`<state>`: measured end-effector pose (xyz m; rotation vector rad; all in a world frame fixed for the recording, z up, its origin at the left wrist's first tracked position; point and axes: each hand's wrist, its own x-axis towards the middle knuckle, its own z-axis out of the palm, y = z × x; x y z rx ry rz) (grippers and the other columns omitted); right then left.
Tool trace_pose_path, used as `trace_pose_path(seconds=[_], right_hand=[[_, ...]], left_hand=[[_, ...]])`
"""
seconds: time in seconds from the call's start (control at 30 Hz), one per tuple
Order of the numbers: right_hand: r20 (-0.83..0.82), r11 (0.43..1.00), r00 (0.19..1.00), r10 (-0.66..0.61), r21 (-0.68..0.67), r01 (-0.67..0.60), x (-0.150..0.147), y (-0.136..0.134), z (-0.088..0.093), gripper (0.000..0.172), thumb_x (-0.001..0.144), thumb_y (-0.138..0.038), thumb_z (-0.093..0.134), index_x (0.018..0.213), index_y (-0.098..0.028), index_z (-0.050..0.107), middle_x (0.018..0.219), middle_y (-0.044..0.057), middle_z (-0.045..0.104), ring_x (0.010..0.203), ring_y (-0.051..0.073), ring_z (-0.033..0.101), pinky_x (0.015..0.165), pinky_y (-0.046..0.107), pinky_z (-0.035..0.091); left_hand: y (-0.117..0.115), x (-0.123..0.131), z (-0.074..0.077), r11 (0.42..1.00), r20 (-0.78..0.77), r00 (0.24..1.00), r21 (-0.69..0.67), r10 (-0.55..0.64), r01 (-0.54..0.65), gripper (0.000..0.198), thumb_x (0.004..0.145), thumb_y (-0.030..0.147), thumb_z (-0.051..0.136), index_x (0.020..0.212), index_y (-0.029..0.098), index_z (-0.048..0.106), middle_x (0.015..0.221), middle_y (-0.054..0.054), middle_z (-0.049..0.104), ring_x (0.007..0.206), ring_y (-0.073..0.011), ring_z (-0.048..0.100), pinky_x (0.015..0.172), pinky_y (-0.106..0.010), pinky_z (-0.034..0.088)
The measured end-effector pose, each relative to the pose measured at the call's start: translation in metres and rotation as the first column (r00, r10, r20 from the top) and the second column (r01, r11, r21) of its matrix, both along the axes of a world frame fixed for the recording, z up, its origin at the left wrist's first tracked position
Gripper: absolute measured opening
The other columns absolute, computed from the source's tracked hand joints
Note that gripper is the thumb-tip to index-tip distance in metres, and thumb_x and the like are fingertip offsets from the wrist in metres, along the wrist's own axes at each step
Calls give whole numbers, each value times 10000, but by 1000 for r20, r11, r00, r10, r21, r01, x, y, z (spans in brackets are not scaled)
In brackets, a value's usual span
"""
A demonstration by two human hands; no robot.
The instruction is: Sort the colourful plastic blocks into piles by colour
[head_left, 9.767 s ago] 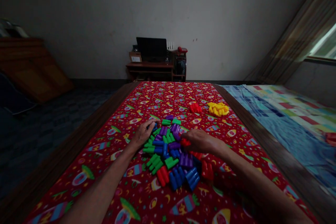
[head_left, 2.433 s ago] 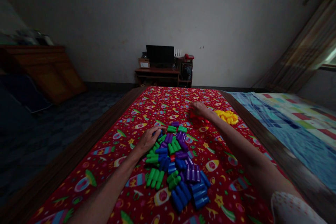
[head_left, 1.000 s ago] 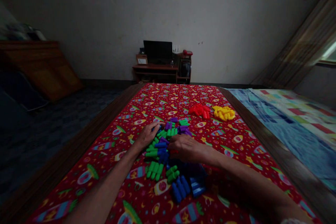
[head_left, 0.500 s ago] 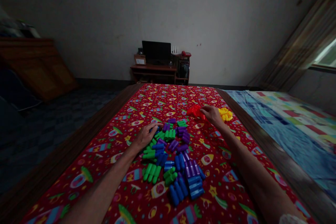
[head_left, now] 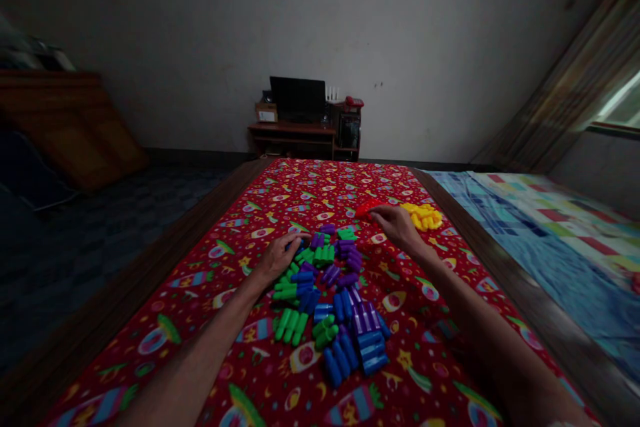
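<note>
A mixed pile of green, blue and purple plastic blocks lies in the middle of the red patterned cloth. My left hand rests on the pile's left edge, fingers spread flat over green blocks and holding nothing. My right hand is stretched out further back, its fingers loosely extended with the tips at a small heap of red blocks, which it partly hides. A heap of yellow blocks lies just right of that hand.
The cloth covers a long wooden table with dark bare edges. A bed with a checked blue sheet runs along the right. A desk with a monitor stands at the far wall. A dark floor and wooden furniture are on the left.
One second ago my right hand was on the mixed pile. It then reached out to the red heap and has now drawn slightly back from it. My left hand has stayed in place.
</note>
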<state>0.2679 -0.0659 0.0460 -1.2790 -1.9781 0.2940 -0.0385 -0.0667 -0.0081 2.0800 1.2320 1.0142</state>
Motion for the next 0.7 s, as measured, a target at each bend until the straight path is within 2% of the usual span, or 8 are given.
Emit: trace_pose_path(seconds=[0.07,0.1,0.2,0.23,0.3,0.37,0.53,0.7], right_hand=[[56,978,981,186,-109,-180,-17,-27,-10,328,916,-361,476,1051,-180,714,953,79,727,822,206,672,738,310,523],[93,966,967,237,-125,-225,-25,-40,-20,370,915,-394,490,1157,-181,671,1087,107,697,952,236,660,822,348,521],[144,976,971,193,-126,-175,-45,-68,-51,574,913,-437,498,1416,-165,443,1466,182,405,1345,304,397,1063,453,386],[139,979,976,168,-141,-148,-50,-73,-59,603,920,-430,483,1450,-158,385,1520,187,309,1400,306,305,1101,467,339],[112,972,978,174,-178,-153,-57,-75,-67,606,932,-409,458,1472,-160,341,1558,178,221,1433,298,227,1130,474,292],[68,961,972,225,-182,-210,-60,-71,-64,589,926,-394,467,1462,-172,363,1549,167,257,1421,293,262,1128,475,295],[-56,958,970,237,-153,-243,-53,-55,-39,530,861,-342,558,1368,-196,504,1314,124,580,1185,256,559,989,414,450],[48,939,969,244,-260,-223,-57,-45,-28,578,758,-259,645,1324,-197,540,1126,82,683,950,215,641,803,317,498]], left_hand=[[0,0,0,1000,-1,1000,-1,-4,4,462,876,488,403,997,173,719,1018,-81,739,995,-248,666,920,-352,505],[0,0,0,1000,2,1000,0,-7,7,466,879,485,400,1009,168,716,1022,-85,737,997,-248,666,922,-352,504],[-2,2,1,1000,34,999,9,-16,15,491,890,481,388,1130,154,664,1076,-96,720,1021,-245,659,937,-364,499],[-2,4,1,1000,48,999,12,-21,21,509,894,481,382,1192,148,626,1118,-104,705,1043,-245,652,945,-373,496],[-3,6,1,999,62,997,21,-39,38,555,896,488,380,1289,134,547,1224,-127,656,1109,-250,623,970,-392,483],[-4,8,2,997,49,997,38,-67,66,586,892,505,382,1321,128,517,1292,-140,613,1166,-257,590,1000,-402,462],[-6,11,6,987,-63,989,79,-132,136,523,855,502,429,1183,149,634,1222,-122,663,1153,-267,597,1025,-401,440],[-6,12,8,987,-82,988,84,-131,138,423,819,456,466,1034,177,701,1122,-92,711,1069,-251,637,989,-392,466]])
